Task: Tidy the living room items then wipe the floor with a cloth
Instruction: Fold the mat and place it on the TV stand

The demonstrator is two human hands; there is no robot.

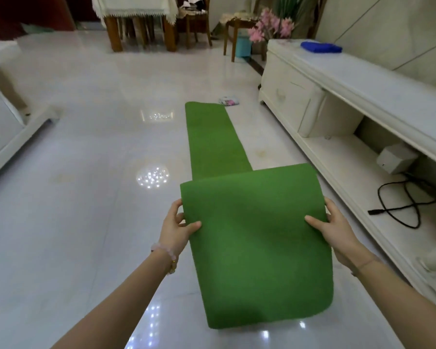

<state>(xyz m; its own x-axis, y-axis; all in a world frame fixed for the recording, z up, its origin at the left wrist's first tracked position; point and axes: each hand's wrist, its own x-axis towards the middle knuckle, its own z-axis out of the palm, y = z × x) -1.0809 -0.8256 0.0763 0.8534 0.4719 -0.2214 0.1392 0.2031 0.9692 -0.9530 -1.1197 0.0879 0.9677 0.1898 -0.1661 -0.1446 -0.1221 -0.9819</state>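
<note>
I hold the near end of a green mat [257, 238] up off the floor [86, 147], one hand on each side edge. My left hand [176, 227] pinches the left edge: the thumb lies flat on the mat's face and the fingers curl behind it. My right hand [332, 230] pinches the right edge the same way, thumb on top and fingers tucked behind. The raised part curves over at its far side and hangs down toward me, its near edge just above the tiles. The rest of the mat lies flat as a long strip running away from me across the middle of the floor.

A pink bead bracelet [161, 248] sits on my left wrist.

Just past the strip's far end, to the right, a small packet [229, 100] lies on the floor. Along the right wall stands a white cabinet [363, 79]. A folded blue cloth [321, 46] rests on its top at the far end, well apart from my hands. On its low shelf sit a white box [395, 157] and a loose black cable [400, 205].

At the far side stand a table [136, 11] under a lace cover, wooden chairs [237, 26], pink flowers [269, 26] and a blue bin [243, 47].
</note>
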